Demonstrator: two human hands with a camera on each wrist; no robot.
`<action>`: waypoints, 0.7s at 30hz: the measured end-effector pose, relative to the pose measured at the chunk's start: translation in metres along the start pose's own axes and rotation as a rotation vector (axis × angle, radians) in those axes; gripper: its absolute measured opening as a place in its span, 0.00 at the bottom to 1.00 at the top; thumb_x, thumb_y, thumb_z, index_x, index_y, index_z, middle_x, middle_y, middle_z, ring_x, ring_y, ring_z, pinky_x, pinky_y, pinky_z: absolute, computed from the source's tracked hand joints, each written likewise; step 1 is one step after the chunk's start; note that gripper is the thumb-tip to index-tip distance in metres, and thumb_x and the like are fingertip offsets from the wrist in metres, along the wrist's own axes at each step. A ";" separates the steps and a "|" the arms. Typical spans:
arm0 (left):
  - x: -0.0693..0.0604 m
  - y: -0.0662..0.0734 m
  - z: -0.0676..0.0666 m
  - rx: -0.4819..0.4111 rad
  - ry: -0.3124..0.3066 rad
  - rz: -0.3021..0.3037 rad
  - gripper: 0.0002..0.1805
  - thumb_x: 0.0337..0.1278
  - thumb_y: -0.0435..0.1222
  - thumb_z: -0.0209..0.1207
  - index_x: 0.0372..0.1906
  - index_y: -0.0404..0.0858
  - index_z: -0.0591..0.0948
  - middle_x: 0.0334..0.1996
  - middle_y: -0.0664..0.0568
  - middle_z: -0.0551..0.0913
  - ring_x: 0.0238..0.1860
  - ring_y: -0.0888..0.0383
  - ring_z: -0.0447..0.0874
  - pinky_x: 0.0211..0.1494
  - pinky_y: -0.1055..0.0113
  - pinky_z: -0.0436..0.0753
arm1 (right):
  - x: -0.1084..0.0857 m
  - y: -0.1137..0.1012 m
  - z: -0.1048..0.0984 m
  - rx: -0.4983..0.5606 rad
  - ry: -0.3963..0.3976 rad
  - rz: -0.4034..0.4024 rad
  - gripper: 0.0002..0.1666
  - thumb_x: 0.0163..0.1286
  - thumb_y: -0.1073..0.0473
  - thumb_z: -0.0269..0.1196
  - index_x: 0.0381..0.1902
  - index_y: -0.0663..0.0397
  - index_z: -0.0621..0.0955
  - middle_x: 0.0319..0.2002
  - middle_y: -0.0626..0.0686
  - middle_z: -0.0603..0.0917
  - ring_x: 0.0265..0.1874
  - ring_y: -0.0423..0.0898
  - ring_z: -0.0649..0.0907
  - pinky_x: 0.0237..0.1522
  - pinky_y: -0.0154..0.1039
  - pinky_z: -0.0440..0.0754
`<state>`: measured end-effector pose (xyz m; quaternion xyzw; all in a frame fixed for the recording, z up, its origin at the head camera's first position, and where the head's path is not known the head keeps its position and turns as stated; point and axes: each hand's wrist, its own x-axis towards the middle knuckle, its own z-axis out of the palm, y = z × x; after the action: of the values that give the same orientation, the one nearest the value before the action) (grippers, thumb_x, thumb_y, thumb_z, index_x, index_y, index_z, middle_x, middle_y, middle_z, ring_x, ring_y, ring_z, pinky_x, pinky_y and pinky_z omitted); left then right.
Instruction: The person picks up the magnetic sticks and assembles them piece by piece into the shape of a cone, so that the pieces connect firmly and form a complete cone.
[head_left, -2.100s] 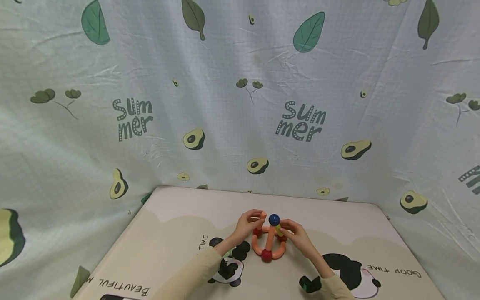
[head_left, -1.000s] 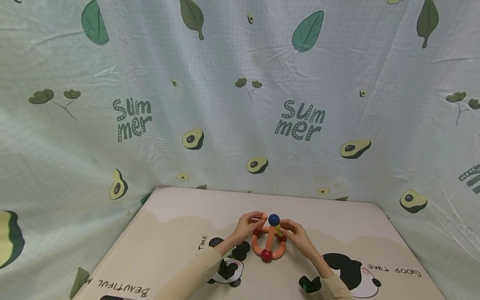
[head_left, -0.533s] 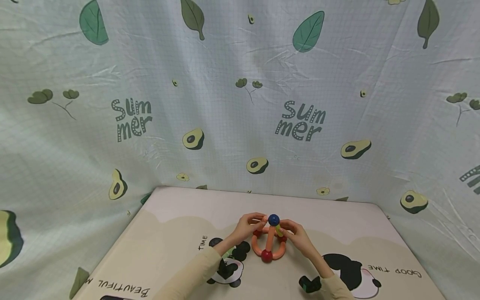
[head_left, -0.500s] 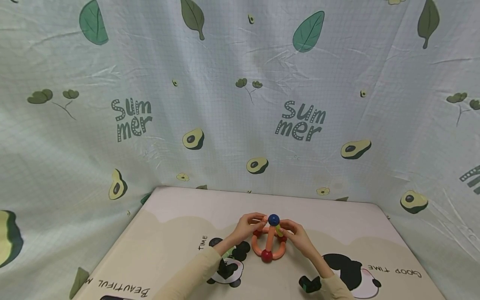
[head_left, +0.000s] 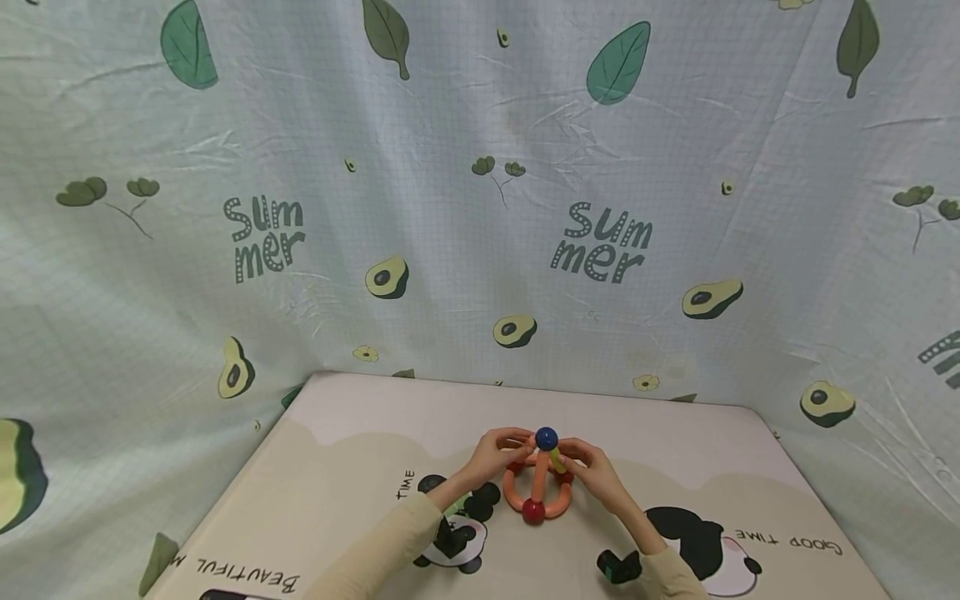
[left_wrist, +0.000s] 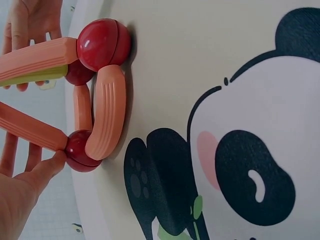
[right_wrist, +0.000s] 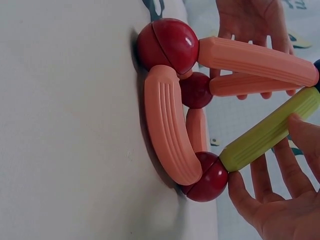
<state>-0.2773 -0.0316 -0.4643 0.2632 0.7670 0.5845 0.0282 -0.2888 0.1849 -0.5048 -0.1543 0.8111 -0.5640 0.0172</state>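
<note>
A toy frame of balls and rods stands on the table at centre in the head view. Curved orange rods (right_wrist: 167, 122) and red balls (head_left: 533, 511) form its ring base. Straight rods lean up toward a blue ball (head_left: 547, 439) at the peak. My left hand (head_left: 492, 457) pinches a straight orange rod (left_wrist: 30, 127), whose upper end is beside the blue ball; contact there is hidden. With thumb and fingers, my right hand (head_left: 594, 472) holds the yellow-green rod (right_wrist: 272, 129), which rises from a red ball. A front orange rod (head_left: 540, 477) joins ring and peak, untouched by either hand.
The table (head_left: 352, 517) bears printed pandas and lettering. A dark object (head_left: 225, 595) is cut off at the bottom edge, left of the left sleeve. Behind the table hangs a pale curtain (head_left: 450, 217) with avocado and leaf prints.
My left hand has shifted slightly right, tilting the upper end of its orange rod up to the blue ball. The right hand stays on the yellow-green rod.
</note>
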 end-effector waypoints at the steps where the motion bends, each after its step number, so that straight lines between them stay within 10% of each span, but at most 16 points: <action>1: -0.001 0.001 0.000 -0.003 -0.004 -0.001 0.16 0.58 0.31 0.52 0.50 0.29 0.75 0.48 0.35 0.77 0.49 0.38 0.74 0.47 0.52 0.77 | 0.000 0.000 0.000 -0.001 -0.001 -0.003 0.19 0.62 0.56 0.58 0.49 0.59 0.75 0.48 0.60 0.79 0.49 0.53 0.77 0.55 0.54 0.68; 21: -0.001 0.006 -0.001 -0.006 -0.044 -0.020 0.16 0.58 0.30 0.51 0.50 0.27 0.74 0.49 0.33 0.76 0.51 0.35 0.72 0.48 0.53 0.76 | -0.008 -0.025 0.004 -0.004 0.012 0.026 0.16 0.63 0.66 0.54 0.49 0.64 0.75 0.48 0.64 0.78 0.50 0.58 0.76 0.55 0.55 0.68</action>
<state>-0.2750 -0.0316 -0.4589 0.2682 0.7672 0.5803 0.0518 -0.2751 0.1756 -0.4843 -0.1403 0.8141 -0.5632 0.0193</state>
